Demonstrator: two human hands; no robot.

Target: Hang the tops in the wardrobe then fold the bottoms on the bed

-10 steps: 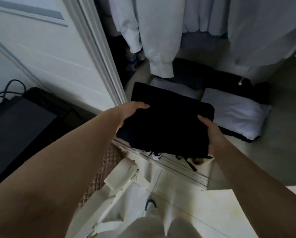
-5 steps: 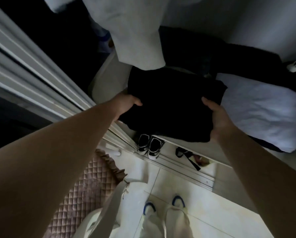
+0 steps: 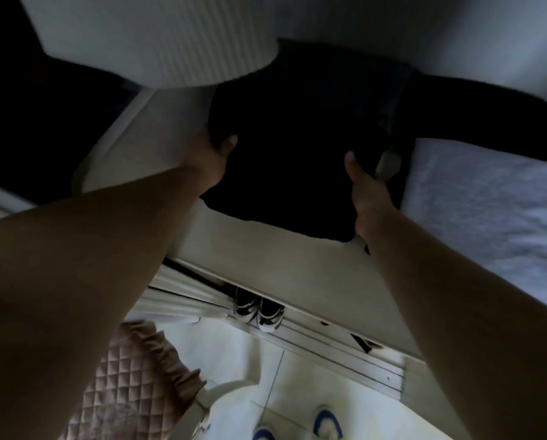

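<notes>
Folded black garment now lower on the wardrobe shelf (both edges gripped), left hand and right hand clamped.

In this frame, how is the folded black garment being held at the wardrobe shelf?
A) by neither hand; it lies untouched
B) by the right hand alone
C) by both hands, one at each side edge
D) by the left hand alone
C: the left hand grips the left edge of the folded black garment and the right hand grips its right edge.
</notes>
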